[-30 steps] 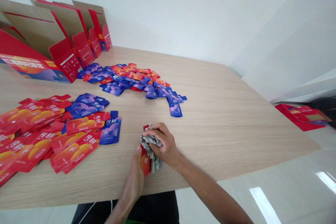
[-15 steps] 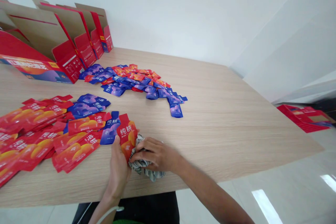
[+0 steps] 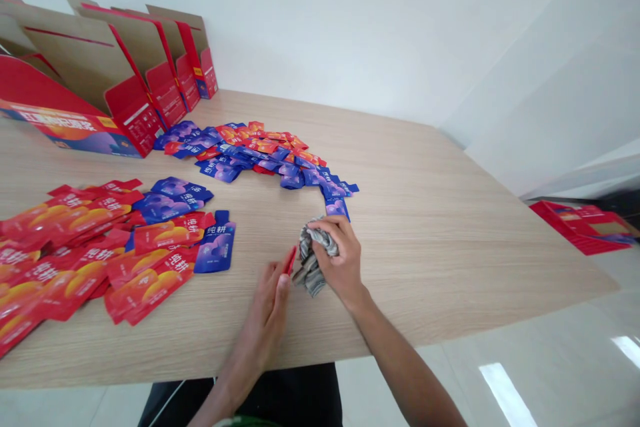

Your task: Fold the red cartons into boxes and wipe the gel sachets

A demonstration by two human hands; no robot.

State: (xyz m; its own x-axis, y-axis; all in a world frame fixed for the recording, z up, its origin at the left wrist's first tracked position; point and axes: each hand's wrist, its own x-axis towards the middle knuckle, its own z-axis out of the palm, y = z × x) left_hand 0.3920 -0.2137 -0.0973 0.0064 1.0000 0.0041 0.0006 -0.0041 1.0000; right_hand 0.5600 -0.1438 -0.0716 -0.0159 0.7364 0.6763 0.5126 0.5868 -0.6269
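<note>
My right hand (image 3: 340,260) is closed round a crumpled grey-and-white cloth (image 3: 311,260), held just above the wooden table (image 3: 425,227). My left hand (image 3: 273,297) pinches a red pouch (image 3: 289,260) seen edge-on, right beside the cloth. A single blue pouch (image 3: 337,207) lies just beyond my right hand. To the left lies a spread of red and blue pouches (image 3: 100,247). A second heap of mixed pouches (image 3: 255,153) sits farther back at the table's middle.
Several open red cardboard boxes (image 3: 115,73) stand along the back left of the table by the white wall. Flattened red boxes (image 3: 583,223) lie on the glossy floor at right. The table's near edge runs just in front of my arms.
My right hand has lifted the cloth up and away from me, toward the single blue pouch. The red pouch in my left hand has turned from face-on to edge-on.
</note>
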